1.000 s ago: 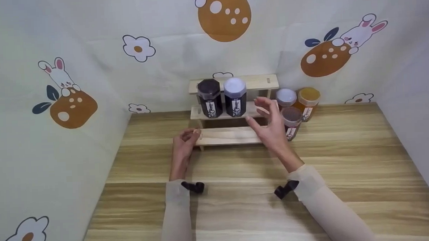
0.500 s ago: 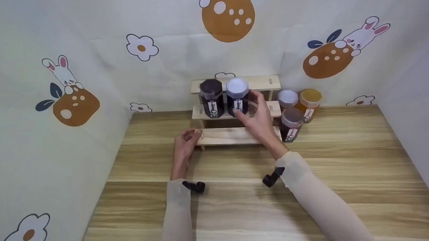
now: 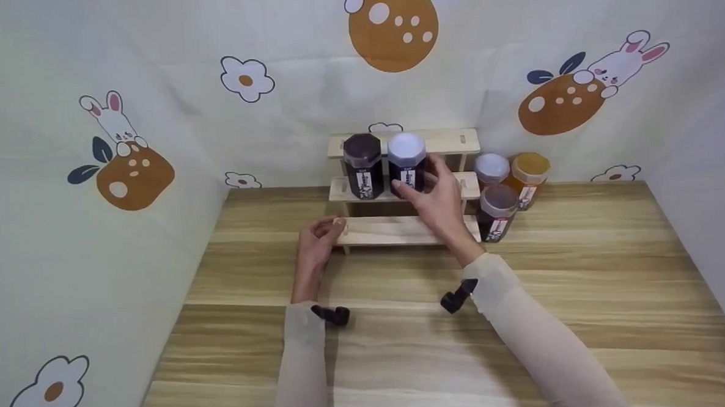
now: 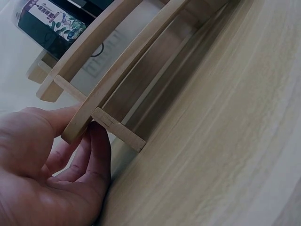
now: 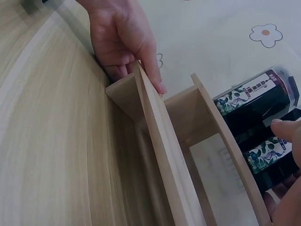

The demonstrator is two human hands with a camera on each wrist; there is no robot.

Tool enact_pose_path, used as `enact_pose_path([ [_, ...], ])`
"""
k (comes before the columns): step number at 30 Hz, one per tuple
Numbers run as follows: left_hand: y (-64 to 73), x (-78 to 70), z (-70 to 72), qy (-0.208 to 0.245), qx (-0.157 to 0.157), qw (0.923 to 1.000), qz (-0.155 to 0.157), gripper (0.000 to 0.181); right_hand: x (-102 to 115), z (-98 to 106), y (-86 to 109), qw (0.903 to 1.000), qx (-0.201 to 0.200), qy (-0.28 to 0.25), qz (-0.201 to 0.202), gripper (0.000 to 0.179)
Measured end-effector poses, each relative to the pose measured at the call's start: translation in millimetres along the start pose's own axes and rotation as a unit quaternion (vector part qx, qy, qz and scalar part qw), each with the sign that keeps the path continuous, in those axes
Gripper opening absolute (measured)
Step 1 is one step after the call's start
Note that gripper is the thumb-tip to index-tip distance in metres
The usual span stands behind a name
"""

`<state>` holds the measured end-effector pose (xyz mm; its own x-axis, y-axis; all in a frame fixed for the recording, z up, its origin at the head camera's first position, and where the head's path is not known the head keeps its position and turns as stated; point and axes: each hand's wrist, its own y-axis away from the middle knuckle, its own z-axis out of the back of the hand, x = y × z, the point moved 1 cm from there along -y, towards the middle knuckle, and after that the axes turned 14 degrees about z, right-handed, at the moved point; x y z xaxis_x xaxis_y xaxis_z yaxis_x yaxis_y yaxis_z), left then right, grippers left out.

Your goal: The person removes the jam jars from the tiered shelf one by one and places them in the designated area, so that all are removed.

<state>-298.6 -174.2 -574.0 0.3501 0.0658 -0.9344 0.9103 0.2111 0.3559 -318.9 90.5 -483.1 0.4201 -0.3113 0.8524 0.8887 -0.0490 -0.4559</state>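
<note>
A three-tier wooden rack (image 3: pixel 394 231) stands against the back wall. My left hand (image 3: pixel 316 245) pinches the left end of its lowest board, thumb on top and fingers below, as the left wrist view shows. On the middle board two dark jars stand upright side by side: a dark-lidded jar (image 3: pixel 363 167) at left and a white-lidded jar (image 3: pixel 406 148) to its right. My right hand (image 3: pixel 442 203) grips the white-lidded one, thumb across its front and fingers behind its right side. In the right wrist view its label (image 5: pixel 270 153) shows beside my thumb.
Right of the rack, on the wood-grain table (image 3: pixel 381 361), stand another white-lidded jar (image 3: pixel 491 167), an amber jar with a yellow lid (image 3: pixel 530 170) and a dark reddish jar (image 3: pixel 497 213). A patterned cloth wall (image 3: pixel 309 96) rises close behind the rack.
My right hand has moved left from above the rack's right side and closed around the white-lidded jar. My left hand keeps its hold on the lowest board.
</note>
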Motion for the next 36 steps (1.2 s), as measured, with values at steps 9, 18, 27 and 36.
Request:
enact_pose_path([
  [9, 0.4, -1.2, -0.1, -0.010, -0.004, 0.9999, 0.012, 0.037, 2.4, 16.6, 3.9, 0.9997, 0.000, -0.021, -0.016, 0.094],
  [18, -1.4, -0.6, -0.9, 0.012, 0.006, 0.9998, 0.017, 0.033, 5.6, 53.2, 13.8, 0.9986, -0.036, -0.036, 0.015, 0.089],
  [27, -1.5, -0.5, 0.1, -0.004, 0.000, 0.9999, 0.012, 0.033, 1.1, 99.1, 28.1, 0.9913, -0.114, 0.004, 0.065, 0.074],
  [36, -1.6, -1.2, 2.1, -0.012, -0.001, 0.9997, 0.022, 0.034, -14.0, 144.9, 39.2, 0.9873, -0.148, -0.014, 0.057, 0.076],
])
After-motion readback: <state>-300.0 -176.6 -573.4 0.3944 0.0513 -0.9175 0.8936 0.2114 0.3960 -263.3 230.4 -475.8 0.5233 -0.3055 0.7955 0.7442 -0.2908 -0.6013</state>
